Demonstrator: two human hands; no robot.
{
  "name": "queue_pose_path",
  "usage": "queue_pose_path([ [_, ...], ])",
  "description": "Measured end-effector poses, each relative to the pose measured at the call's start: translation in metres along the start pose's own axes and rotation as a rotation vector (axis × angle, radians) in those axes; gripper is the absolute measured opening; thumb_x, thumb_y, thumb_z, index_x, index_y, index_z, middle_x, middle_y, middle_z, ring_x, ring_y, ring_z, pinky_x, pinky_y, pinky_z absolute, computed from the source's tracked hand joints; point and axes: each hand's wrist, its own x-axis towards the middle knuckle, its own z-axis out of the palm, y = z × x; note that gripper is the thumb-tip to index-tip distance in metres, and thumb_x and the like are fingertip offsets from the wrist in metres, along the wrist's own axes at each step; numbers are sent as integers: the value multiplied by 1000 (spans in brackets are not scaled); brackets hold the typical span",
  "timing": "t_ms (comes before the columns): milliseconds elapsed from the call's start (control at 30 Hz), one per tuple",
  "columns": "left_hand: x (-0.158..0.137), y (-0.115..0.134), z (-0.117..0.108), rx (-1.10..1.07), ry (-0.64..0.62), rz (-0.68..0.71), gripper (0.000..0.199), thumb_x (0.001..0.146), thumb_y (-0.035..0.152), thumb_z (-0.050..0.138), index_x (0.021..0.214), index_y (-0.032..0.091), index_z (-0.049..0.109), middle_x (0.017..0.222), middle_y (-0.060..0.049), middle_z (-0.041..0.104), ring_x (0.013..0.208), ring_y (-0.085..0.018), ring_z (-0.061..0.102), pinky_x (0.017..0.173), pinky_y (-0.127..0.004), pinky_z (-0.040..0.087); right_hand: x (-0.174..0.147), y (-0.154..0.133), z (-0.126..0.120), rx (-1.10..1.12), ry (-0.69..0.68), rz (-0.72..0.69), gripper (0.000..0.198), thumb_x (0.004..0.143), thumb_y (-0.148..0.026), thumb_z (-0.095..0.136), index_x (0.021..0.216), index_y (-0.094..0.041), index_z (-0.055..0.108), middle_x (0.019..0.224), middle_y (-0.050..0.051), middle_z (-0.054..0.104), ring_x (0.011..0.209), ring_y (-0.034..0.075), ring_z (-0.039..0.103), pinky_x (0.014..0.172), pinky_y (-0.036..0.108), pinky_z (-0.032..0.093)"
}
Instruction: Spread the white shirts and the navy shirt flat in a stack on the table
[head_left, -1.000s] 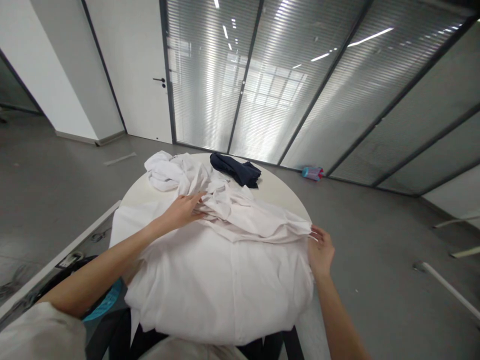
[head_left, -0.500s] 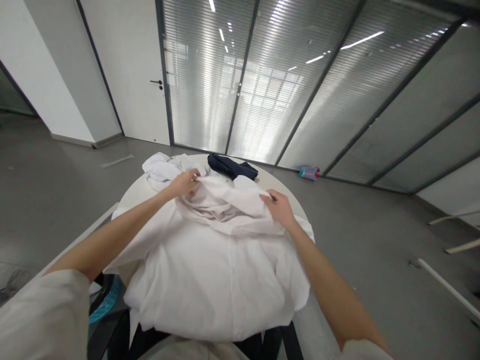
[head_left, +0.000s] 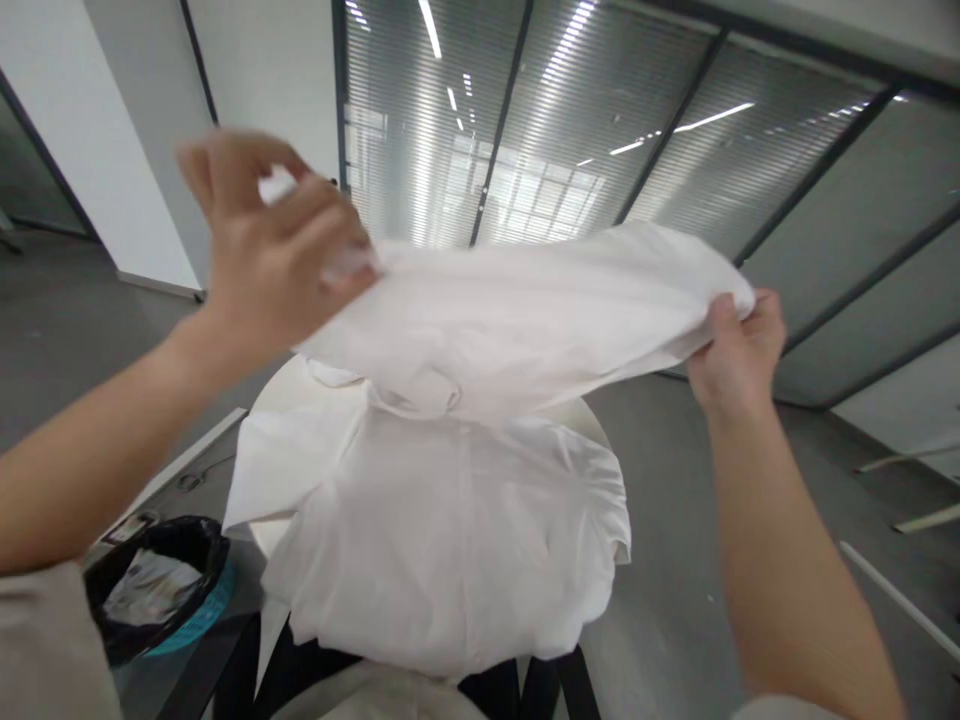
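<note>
A white shirt (head_left: pixel 450 540) is spread over a round table (head_left: pixel 281 390), its near part hanging over the edge toward my lap. Its far portion is raised in the air and stretched into a wide band between my hands. At the upper left my left hand (head_left: pixel 270 240), smeared by motion, pinches one end of that band. On the right my right hand (head_left: pixel 739 350) grips the other end, thumb on top of the cloth. A short sleeve of the shirt lies out to the left. The lifted fabric hides the table's far side.
Below left stands a blue bin (head_left: pixel 199 610) with a black liner and crumpled paper inside. A glass partition (head_left: pixel 420 150) with blinds runs behind the table. Pale bars (head_left: pixel 900 600) lie low at the right.
Both hands have risen and spread apart, pulling the shirt's far edge up and taut. The dark folded garment and most of the white pile behind are now covered. The bin has come into view.
</note>
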Motion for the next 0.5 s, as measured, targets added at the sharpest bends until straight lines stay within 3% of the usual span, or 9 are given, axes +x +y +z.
queue_pose_path([
  [100, -82, 32, -11, -87, -178, 289, 6, 93, 23, 62, 87, 22, 63, 107, 1, 72, 127, -29, 52, 102, -54, 37, -62, 29, -57, -47, 120, 263, 51, 57, -55, 85, 80, -25, 50, 78, -5, 57, 70, 12, 54, 75, 30, 48],
  [200, -153, 53, -16, -338, -509, 430, 10, 95, 22, 58, 86, 23, 61, 78, 1, 69, 84, -20, 66, 96, -43, 43, -128, 48, -114, -289, 23, 487, 46, 52, -54, 84, 76, -25, 57, 79, 0, 63, 72, 18, 59, 74, 36, 50],
  [267, -177, 57, -20, -459, -691, 369, 5, 92, 22, 60, 87, 24, 62, 76, 0, 68, 73, -18, 64, 87, -37, 46, -158, 44, -136, -396, -112, 575, 45, 51, -56, 83, 76, -25, 61, 78, 2, 66, 73, 21, 62, 74, 40, 52],
  [333, -178, 53, -27, -501, -774, 209, 4, 89, 24, 61, 87, 26, 64, 80, -2, 69, 74, -19, 64, 82, -36, 46, -172, 24, -139, -422, -109, 544, 45, 53, -58, 82, 77, -26, 61, 78, 4, 67, 75, 24, 65, 78, 46, 53],
  [500, -161, 30, -57, -156, -734, -207, 30, 91, 47, 46, 81, 28, 67, 84, -7, 69, 85, -28, 65, 87, -46, 47, -173, -72, -119, -360, 239, 123, 35, 68, -62, 76, 89, -40, 58, 86, 5, 69, 85, 32, 70, 85, 62, 50],
])
